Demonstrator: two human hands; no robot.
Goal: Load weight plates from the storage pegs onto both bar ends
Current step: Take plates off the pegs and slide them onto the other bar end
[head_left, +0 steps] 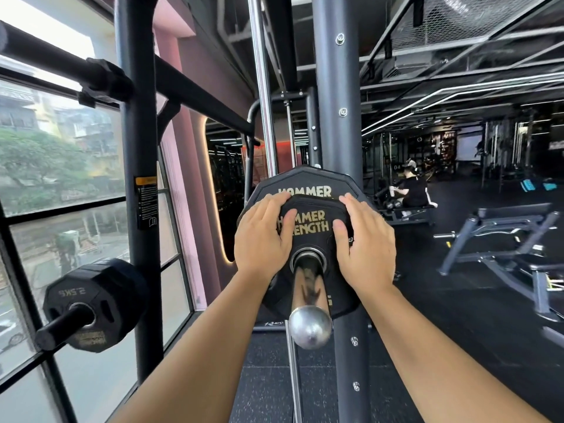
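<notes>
A chrome bar end [310,312] points at me in the middle of the view. On its sleeve sits a small black plate [311,222] with gold lettering, right against a bigger black plate [305,181] behind it. My left hand [262,239] lies flat on the small plate's left side with fingers stretched out. My right hand [364,242] presses on its right side in the same way. At the lower left a storage peg [58,326] carries one small 2.5 kg plate [94,303].
The rack's dark uprights [335,117] rise just behind the bar and at left [137,148] beside the window. A bench [515,239] stands to the right on the black rubber floor. A person sits on a machine farther back [412,190].
</notes>
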